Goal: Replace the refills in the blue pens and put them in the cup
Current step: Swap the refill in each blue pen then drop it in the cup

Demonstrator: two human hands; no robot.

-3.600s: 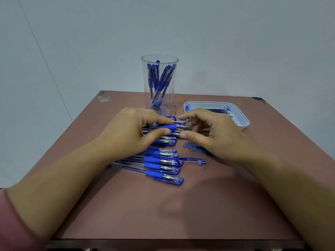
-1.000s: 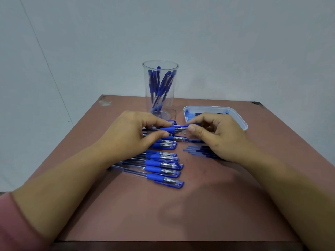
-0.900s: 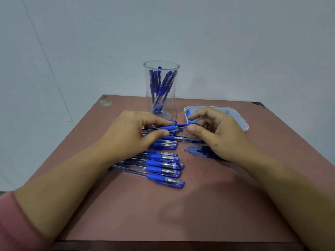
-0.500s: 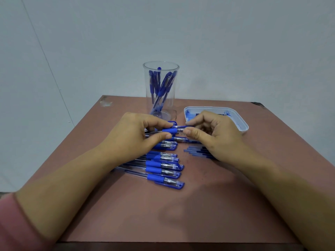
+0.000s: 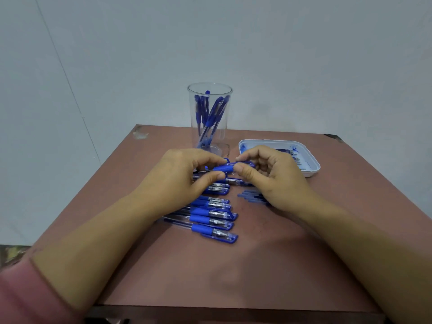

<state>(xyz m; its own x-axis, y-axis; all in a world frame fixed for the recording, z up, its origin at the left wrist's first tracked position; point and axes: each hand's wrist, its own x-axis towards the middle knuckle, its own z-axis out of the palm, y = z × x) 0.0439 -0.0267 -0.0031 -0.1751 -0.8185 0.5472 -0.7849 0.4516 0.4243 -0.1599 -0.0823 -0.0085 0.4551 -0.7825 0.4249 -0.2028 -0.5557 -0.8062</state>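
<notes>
Capped blue clear-barrelled pens (image 5: 210, 216) are lying in a row on the reddish-brown table (image 5: 233, 272). Just beyond, the left hand (image 5: 180, 181) and right hand (image 5: 275, 178) are both pinching one blue pen (image 5: 225, 168) above the row. Behind them the tall clear plastic cup (image 5: 192, 118) is standing with more pens inside, and a white plastic tray (image 5: 313, 160) is sitting to its right.

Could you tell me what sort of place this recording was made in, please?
Probably a bare indoor workstation: a small brown table against blank walls, holding a clear cup, a white tray and many blue pens.

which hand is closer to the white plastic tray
Right. The right hand is directly beside the white plastic tray, covering its left edge in view; the left hand is further left, across the blue pen both hold.
</notes>
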